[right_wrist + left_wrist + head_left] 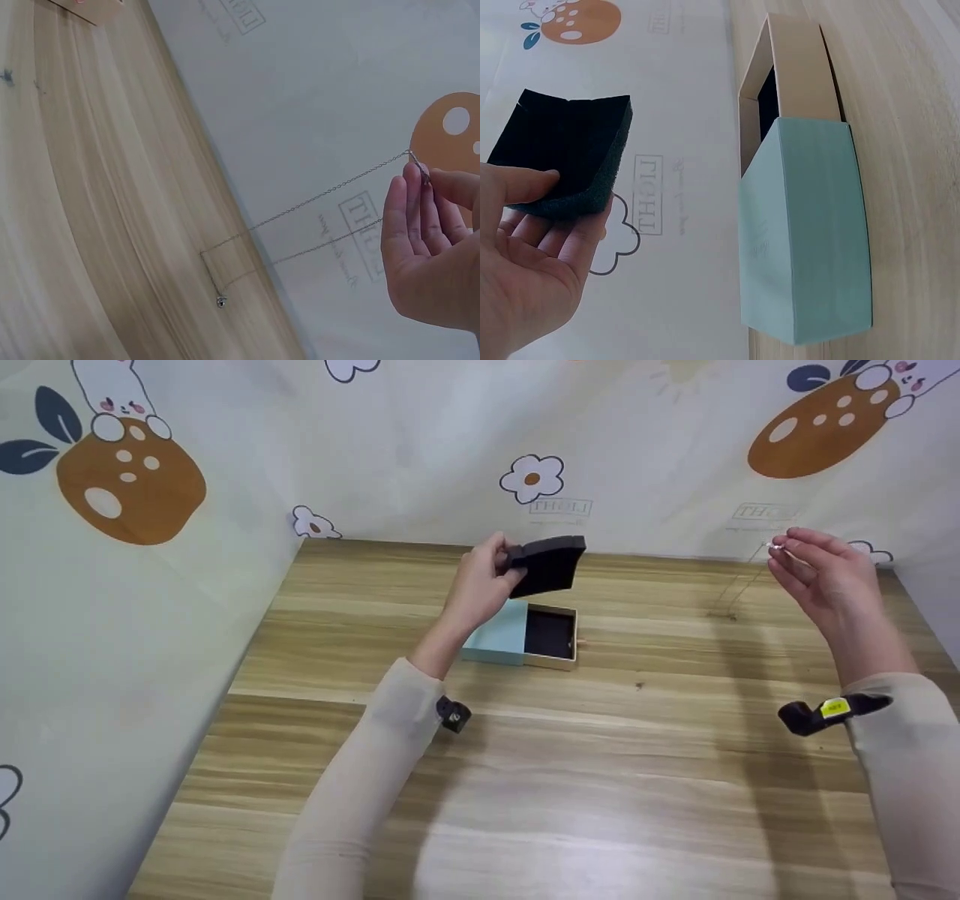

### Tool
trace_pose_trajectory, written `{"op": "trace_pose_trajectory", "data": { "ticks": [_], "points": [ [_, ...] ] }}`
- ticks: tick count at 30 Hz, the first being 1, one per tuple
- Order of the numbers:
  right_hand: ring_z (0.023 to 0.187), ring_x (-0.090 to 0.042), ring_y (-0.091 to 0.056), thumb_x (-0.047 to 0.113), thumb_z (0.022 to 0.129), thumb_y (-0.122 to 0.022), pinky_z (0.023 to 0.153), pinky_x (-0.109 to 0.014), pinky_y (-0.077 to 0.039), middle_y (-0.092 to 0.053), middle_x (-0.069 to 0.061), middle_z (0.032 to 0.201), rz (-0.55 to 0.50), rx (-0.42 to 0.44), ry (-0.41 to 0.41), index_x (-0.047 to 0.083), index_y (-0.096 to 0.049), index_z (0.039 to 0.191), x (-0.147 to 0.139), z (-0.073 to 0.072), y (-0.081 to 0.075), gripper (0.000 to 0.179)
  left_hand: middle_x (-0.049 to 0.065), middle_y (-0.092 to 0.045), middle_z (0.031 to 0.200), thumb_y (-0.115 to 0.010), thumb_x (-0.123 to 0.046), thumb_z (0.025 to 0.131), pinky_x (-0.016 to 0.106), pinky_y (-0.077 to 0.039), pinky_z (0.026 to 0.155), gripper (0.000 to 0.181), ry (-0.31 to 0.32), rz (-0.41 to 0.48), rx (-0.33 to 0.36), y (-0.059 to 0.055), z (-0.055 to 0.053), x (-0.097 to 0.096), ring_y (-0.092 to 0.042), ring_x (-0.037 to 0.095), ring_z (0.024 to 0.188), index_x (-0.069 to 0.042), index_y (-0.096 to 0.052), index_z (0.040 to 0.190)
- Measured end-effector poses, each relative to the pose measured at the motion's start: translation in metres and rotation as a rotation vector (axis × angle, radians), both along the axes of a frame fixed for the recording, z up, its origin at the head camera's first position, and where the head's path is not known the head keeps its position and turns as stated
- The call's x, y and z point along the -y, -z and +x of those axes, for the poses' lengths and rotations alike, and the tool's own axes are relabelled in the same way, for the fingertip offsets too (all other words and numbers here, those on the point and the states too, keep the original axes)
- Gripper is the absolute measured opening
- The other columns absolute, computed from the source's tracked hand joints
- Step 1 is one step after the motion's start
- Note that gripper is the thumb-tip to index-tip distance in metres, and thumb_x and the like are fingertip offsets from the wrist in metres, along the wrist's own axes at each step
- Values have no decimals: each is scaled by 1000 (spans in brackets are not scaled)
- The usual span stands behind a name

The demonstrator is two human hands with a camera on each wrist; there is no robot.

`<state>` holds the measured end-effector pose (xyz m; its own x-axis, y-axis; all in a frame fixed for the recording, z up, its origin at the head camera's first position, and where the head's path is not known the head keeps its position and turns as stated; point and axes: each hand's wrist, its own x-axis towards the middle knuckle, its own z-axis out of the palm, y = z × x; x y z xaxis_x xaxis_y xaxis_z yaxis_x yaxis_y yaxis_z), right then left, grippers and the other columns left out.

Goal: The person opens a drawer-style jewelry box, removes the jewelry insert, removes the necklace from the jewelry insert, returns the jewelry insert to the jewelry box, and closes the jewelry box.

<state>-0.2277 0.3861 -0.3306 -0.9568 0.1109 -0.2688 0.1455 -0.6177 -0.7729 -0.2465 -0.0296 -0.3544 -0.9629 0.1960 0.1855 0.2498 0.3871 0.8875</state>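
Observation:
My left hand [480, 581] pinches a black foam pad [551, 566] between thumb and fingers, above a small box. In the left wrist view the foam pad [566, 150] shows a flat dark face, with the thumb lying across it. The box has a light teal sleeve [821, 232] and a cream drawer [806, 67] slid partly out, its inside lined in black. Off to the right, my right hand [836, 574] pinches a thin silver necklace [315, 196] by its chain. The chain hangs in a long loop, with a small pendant [221, 301] at the lower end.
A pale wood-grain table [600, 780] lies beneath both hands. Behind it and on the left rises a white cloth [420, 450] printed with flowers, oranges and rabbits. The box stands toward the back of the table, near the cloth.

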Motion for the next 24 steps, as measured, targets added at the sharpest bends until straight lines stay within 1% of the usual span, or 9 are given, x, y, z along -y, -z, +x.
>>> {"op": "trace_pose_trajectory", "data": {
  "ticks": [4, 11, 14, 18, 24],
  "points": [
    [80, -22, -74, -8, 90, -64, 76, -31, -61, -75, -12, 87, 16, 27, -9, 1, -74, 97, -1, 3, 10, 14, 15, -75, 108, -61, 0, 93, 30, -51, 86, 9, 1, -2, 9, 0, 1, -1, -66, 16, 94, -2, -57, 101],
    [79, -18, -74, -6, 90, -65, 77, -28, -60, -73, -8, 84, 94, 62, -57, 3, -75, 93, -4, 7, 30, 14, 16, -75, 106, -61, 1, 93, 28, -50, 83, 9, 9, 10, 1, 1, 2, -2, -63, 15, 89, -1, -57, 100],
    [79, -19, -74, -8, 91, -63, 78, -28, -60, -73, -9, 84, 83, 86, -99, 3, -74, 92, -5, 8, 38, 15, 16, -75, 105, -61, 1, 93, 27, -49, 82, 8, 13, 15, -1, 2, 1, -3, -62, 15, 88, -2, -56, 98],
    [80, -19, -75, -9, 93, -59, 78, -29, -60, -74, -10, 84, 77, 128, -167, 3, -74, 91, -6, 9, 49, 19, 16, -74, 107, -61, 2, 93, 28, -51, 83, 8, 12, 13, 8, 3, 2, -3, -64, 16, 90, -2, -55, 97],
    [80, -18, -75, -8, 94, -58, 77, -28, -61, -75, -8, 84, 150, 152, -216, 5, -75, 89, -6, 11, 60, 22, 17, -75, 109, -61, 1, 93, 29, -52, 84, 8, 21, 17, 13, 3, 3, -4, -67, 17, 94, -1, -56, 100]
  ]
}}
